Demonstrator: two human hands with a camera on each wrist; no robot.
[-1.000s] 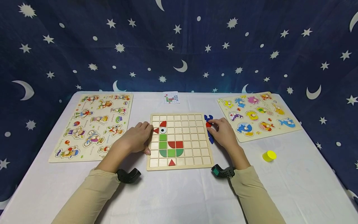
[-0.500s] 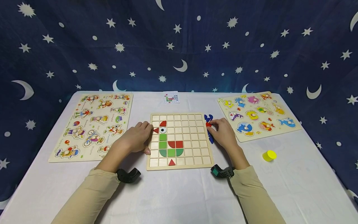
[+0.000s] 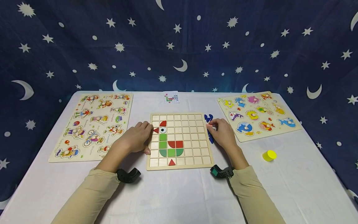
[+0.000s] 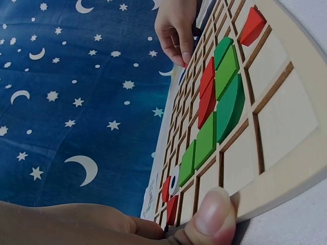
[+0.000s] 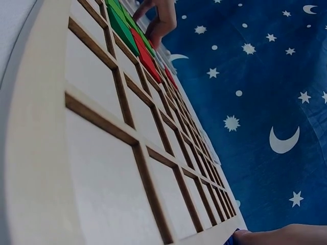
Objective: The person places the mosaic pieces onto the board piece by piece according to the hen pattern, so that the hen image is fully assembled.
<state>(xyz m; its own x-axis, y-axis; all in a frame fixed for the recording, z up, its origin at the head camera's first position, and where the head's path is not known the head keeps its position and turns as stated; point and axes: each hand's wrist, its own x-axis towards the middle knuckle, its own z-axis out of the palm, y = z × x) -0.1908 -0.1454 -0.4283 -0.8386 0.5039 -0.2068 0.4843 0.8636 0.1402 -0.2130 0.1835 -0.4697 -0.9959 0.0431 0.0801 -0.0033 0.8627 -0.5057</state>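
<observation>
A wooden grid board [image 3: 193,161] lies mid-table, with red, green and eye-printed pieces in its cells forming a bird-like figure. Among these are a green square [image 3: 162,137] and a red triangle [image 3: 172,162] in the front row. My left hand [image 3: 137,137] rests along the board's left edge; in the left wrist view its thumb [image 4: 213,214] presses the rim. Just off the right edge, my right hand [image 3: 222,132] pinches a small red piece [image 4: 185,65], mostly hidden by the fingers. Blue pieces [image 3: 207,117] lie in a column beside that edge, partly behind those fingers.
A small pattern card [image 3: 171,97] lies behind the board. A peg puzzle with figures [image 3: 95,124] stands at left, another with sea animals [image 3: 255,115] at right. A yellow cylinder [image 3: 269,156] is on the cloth right of my right arm.
The red piece at my right fingertips, plain in view a second ago, is now almost covered by them in the head view. My left hand stays on the board's edge.
</observation>
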